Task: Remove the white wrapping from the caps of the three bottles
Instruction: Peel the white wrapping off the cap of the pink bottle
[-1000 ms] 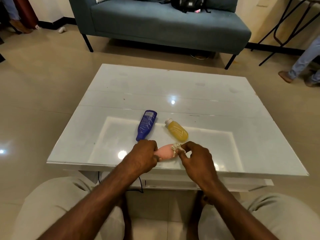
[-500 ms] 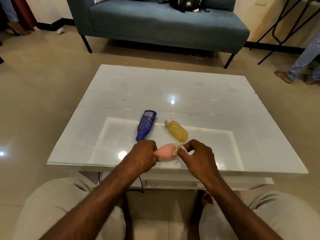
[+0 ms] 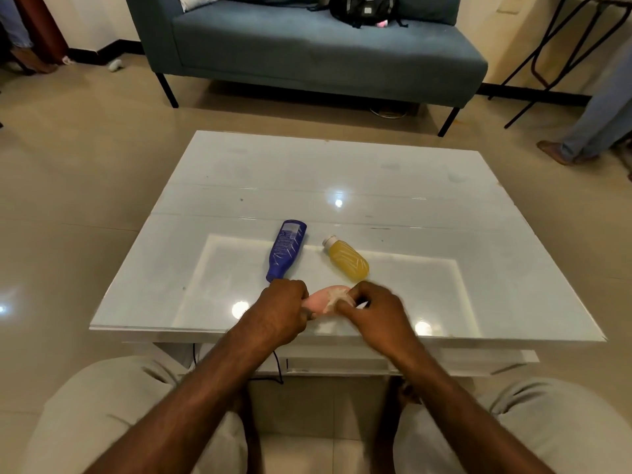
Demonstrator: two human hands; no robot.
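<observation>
A pink bottle point(image 3: 321, 301) lies near the front edge of the white glass table point(image 3: 376, 186). My left hand point(image 3: 282, 311) grips its base end. My right hand point(image 3: 374, 307) pinches the white wrapping point(image 3: 337, 297) bunched over its cap end; the cap itself is hidden. Behind my hands lies a blue bottle point(image 3: 286, 249), its narrow end pointing toward me and partly behind my left hand. To its right lies a yellow bottle point(image 3: 349, 261) with a bare white cap point(image 3: 330, 241) pointing away from me.
My knees in beige trousers point(image 3: 113, 415) sit below the table's front edge. A blue sofa point(image 3: 307, 49) with a black backpack point(image 3: 364, 8) stands beyond the table. Another person's leg and foot point(image 3: 581, 131) are at the right, next to black metal furniture legs.
My right hand has shifted left over the wrapping, and the wrapping's loose ends now look pulled and blurred. My left hand still holds the pink bottle in the same place.
</observation>
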